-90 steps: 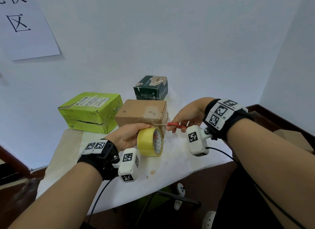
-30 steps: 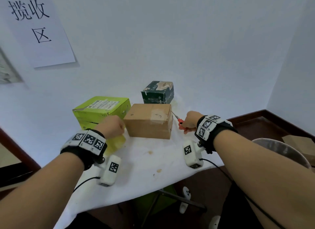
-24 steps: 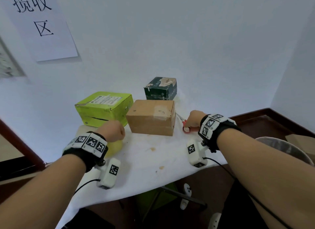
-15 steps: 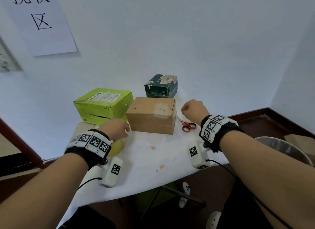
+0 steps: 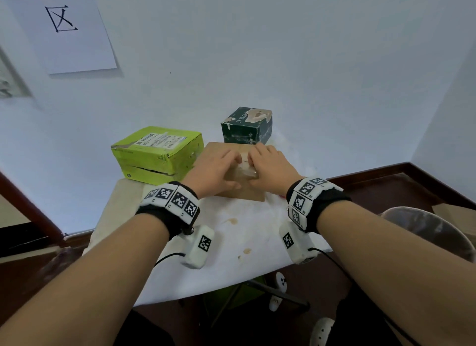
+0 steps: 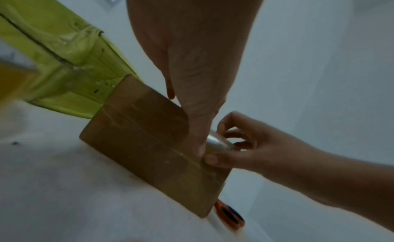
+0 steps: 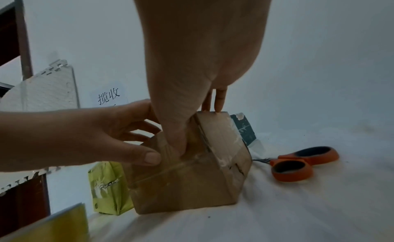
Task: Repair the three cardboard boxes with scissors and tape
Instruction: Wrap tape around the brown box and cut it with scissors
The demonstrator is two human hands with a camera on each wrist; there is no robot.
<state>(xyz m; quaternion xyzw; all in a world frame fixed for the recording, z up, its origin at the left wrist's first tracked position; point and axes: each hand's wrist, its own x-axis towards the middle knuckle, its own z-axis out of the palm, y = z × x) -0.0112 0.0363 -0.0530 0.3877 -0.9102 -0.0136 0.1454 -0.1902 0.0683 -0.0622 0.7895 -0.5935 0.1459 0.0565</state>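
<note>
Both my hands press a cut strip of clear tape (image 7: 170, 166) onto the brown cardboard box (image 5: 247, 191) at the middle of the white-covered table (image 5: 231, 255). My left hand (image 5: 216, 170) lies with fingers flat on the box top and the thumb pushed against its front face; my right hand (image 5: 270, 166) does the same just beside it, thumbs nearly touching over the strip.

The orange-handled scissors (image 7: 298, 163) lie on the cloth right of the box, blades tucked against its side; a yellow tape roll (image 7: 53, 227) sits at the near left edge of the right wrist view. The green box (image 5: 157, 152) — its side seam visibly split — and the dark printed box (image 5: 247, 125) wait behind, both seemingly unrepaired.

The risk, as I judge it: the strip wrinkles or traps air where it folds over the edge, should my thumbs slide unevenly, and then peels. Pushing too hard could also shove the light box back into the dark one.
</note>
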